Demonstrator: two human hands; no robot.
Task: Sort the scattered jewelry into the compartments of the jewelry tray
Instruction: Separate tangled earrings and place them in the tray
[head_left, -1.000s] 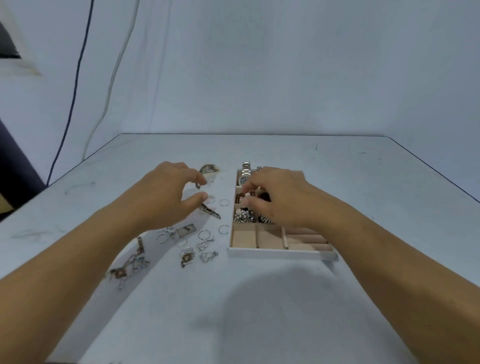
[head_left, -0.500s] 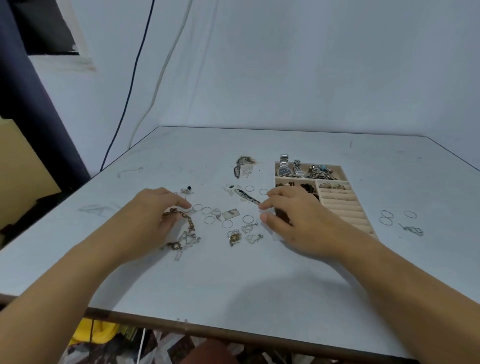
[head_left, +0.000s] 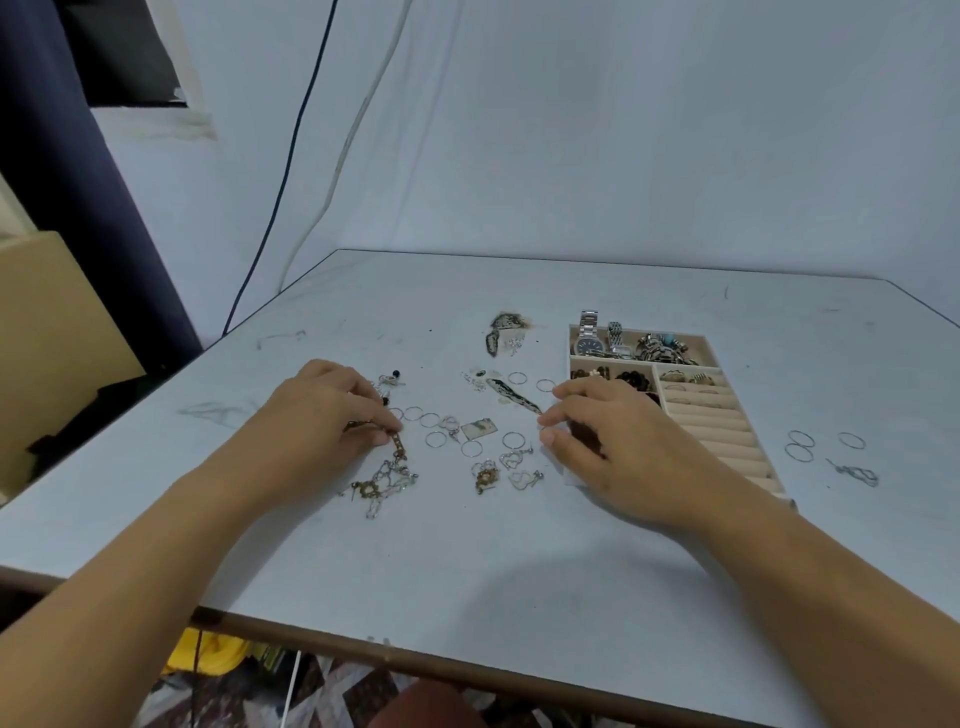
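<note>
A beige jewelry tray (head_left: 727, 441) lies right of centre on the table, with watches, bracelets and rings in its far compartments and ring rolls along its right side. Scattered jewelry lies left of it: thin silver rings (head_left: 430, 420), small earrings (head_left: 485, 478), a dark patterned hair clip (head_left: 511, 396). My left hand (head_left: 317, 421) pinches one end of a gold and silver chain bracelet (head_left: 387, 475) that trails toward me. My right hand (head_left: 608, 441) rests over the tray's near left corner, thumb and forefinger curled close together; whether they hold anything is hidden.
Three silver rings (head_left: 800, 446) and a small chain (head_left: 857, 474) lie right of the tray. Another dark clip (head_left: 501, 325) lies farther back. The table's brown front edge (head_left: 467, 665) is close to me. A cable hangs on the white wall behind.
The view has swung left and back. My left hand moved toward me from the hair clip to the chain bracelet and pinched it. My right hand shifted from inside the tray to its near left corner.
</note>
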